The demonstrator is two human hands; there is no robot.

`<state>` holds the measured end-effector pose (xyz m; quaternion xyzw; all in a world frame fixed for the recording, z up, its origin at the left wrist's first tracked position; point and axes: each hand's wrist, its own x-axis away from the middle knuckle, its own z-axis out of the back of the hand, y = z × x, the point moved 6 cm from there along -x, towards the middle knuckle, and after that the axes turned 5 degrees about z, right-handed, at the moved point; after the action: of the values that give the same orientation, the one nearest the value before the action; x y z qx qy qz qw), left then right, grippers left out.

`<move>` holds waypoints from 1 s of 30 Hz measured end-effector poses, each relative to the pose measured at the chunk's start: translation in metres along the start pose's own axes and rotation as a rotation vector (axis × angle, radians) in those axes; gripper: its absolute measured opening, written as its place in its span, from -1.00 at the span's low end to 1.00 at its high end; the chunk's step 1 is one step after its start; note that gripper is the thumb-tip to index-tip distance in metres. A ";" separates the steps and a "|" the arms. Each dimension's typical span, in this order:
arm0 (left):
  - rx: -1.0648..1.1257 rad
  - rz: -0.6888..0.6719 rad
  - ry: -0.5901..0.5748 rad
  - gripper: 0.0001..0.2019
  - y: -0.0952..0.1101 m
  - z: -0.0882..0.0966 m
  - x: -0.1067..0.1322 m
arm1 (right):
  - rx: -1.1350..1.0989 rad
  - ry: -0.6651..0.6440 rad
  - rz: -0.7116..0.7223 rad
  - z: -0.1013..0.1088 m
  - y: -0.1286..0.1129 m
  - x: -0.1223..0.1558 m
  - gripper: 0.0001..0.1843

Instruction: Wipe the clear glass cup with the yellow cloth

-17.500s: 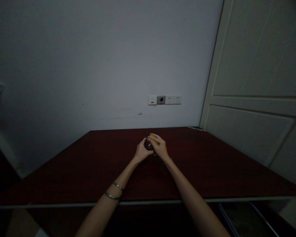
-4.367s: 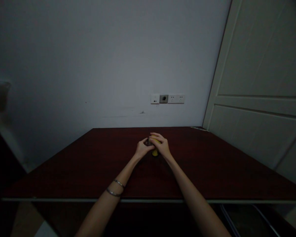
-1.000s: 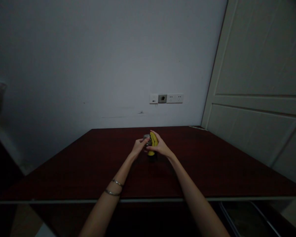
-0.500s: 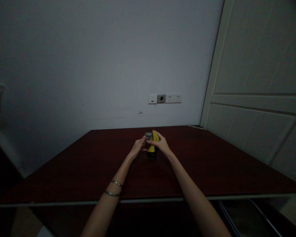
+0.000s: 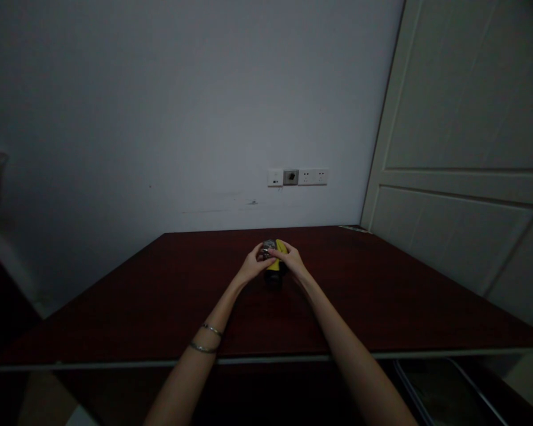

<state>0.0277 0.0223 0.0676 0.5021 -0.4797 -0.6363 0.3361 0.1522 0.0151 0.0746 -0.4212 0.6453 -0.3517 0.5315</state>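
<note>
Between my two hands, near the middle of the dark red table point(image 5: 182, 296), is a small yellow and black object point(image 5: 273, 277) with a shiny grey part at its upper left. Its exact kind is too small and dim to make out. My left hand point(image 5: 251, 265) closes round the grey side, thumb pressed toward the yellow body. From the right, my right hand point(image 5: 292, 260) grips the yellow side, its thumb lying across the front. The black lower end points toward me. Fingers hide much of the object.
Behind the table rises a pale wall with a row of sockets point(image 5: 305, 177). A white panelled door point(image 5: 462, 136) stands at the right. Under the table's front edge, at lower right, is a dark container with a pale rim point(image 5: 411, 390).
The left thumb has moved right, onto the yellow body. The object has turned slightly in my hands, so more of its black lower end shows.
</note>
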 end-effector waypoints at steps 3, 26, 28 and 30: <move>-0.038 -0.019 0.016 -0.38 -0.003 0.001 -0.002 | -0.004 -0.015 -0.012 -0.001 0.002 0.001 -0.41; 0.043 -0.043 0.049 -0.23 0.011 -0.007 0.008 | 0.164 0.193 0.283 0.012 -0.008 -0.006 -0.54; 0.051 -0.050 0.038 -0.23 0.012 -0.009 0.009 | 0.204 0.200 0.331 0.014 -0.015 -0.004 -0.59; 0.050 -0.058 0.038 -0.22 0.012 -0.010 0.009 | 0.242 0.176 0.408 0.013 -0.024 -0.001 -0.65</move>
<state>0.0338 0.0074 0.0754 0.5359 -0.4745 -0.6238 0.3139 0.1690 0.0064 0.0940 -0.1835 0.7139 -0.3472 0.5798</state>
